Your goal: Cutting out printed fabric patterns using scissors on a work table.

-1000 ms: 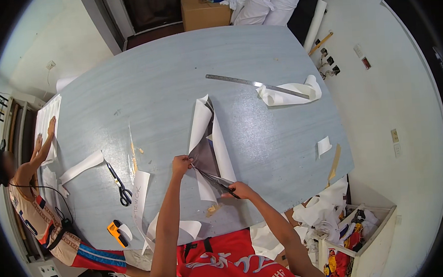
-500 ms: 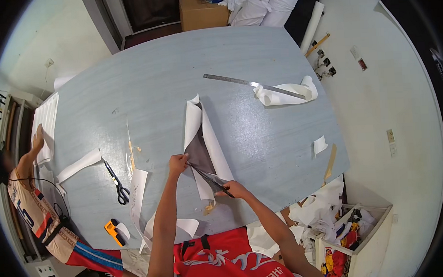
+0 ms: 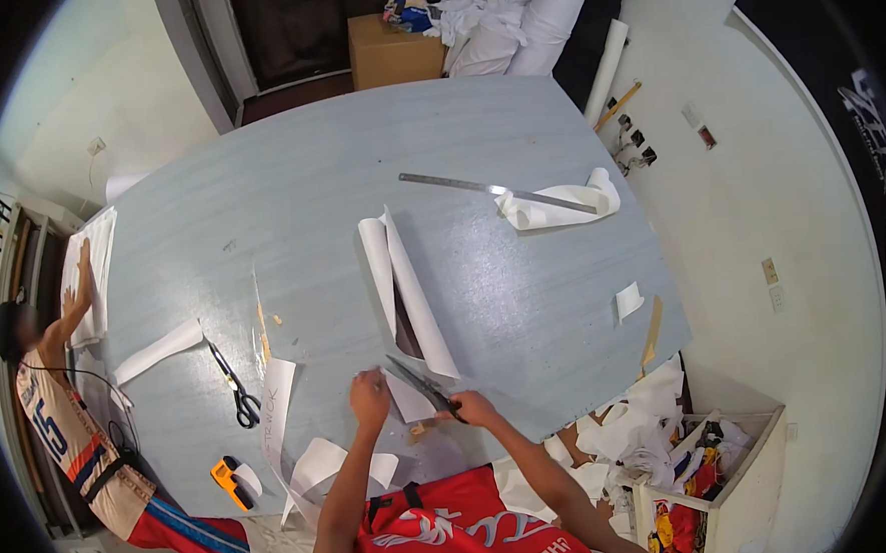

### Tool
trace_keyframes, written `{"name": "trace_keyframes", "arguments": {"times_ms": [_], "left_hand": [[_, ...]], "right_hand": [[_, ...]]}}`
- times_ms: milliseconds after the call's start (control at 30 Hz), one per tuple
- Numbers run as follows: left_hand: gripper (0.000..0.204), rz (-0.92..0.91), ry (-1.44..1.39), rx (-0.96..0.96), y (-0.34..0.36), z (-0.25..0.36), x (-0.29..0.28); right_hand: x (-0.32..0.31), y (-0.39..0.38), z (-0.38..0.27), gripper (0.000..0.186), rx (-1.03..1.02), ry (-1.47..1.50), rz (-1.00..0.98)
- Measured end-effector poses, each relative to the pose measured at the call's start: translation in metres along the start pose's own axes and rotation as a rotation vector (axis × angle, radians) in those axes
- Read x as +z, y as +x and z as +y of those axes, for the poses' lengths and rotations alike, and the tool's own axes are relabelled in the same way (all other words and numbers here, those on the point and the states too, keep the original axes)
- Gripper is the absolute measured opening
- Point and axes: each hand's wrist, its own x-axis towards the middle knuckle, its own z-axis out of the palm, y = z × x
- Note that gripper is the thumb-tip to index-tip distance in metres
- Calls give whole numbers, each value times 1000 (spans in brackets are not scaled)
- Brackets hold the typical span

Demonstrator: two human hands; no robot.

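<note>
My right hand (image 3: 464, 407) grips black-handled scissors (image 3: 416, 378), their blades pointing forward-left over a small white piece (image 3: 409, 401). My left hand (image 3: 369, 392) is pinched at that piece's left edge. Just beyond, a long curled white sheet (image 3: 420, 318), dark grey on its inner face, lies on the blue-grey table (image 3: 525, 312), separate from the small piece. A second pair of scissors (image 3: 239, 392) rests left of my hands, beside a long white strip with writing (image 3: 276, 410).
A co-worker (image 3: 70, 416) leans over white sheets (image 3: 89, 285) at the left edge. A yellow-orange handheld tool (image 3: 231, 483) lies near the front. Back right are a steel ruler (image 3: 458, 184) and crumpled paper (image 3: 550, 211). A cloth-filled bin (image 3: 705, 493) stands at right.
The small piece has come apart from the long sheet, whose curled sides sit closer together. My left hand has moved toward me, and the scissors' blades have moved down with it.
</note>
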Motion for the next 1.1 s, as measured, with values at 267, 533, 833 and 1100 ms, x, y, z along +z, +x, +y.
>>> {"name": "trace_keyframes", "arguments": {"times_ms": [267,533,833,1100], "left_hand": [[94,361,-24,-158,114,68,30],[66,51,-788,-390,109,-44,99],[82,312,-130,-100,-18,83,32],[65,-189,310,581,9,48,-6]], "right_hand": [[65,-73,15,57,66,-106,246],[76,-146,28,48,139,37,338],[83,-198,39,57,249,105,482],[58,-144,-10,58,93,100,442]]}}
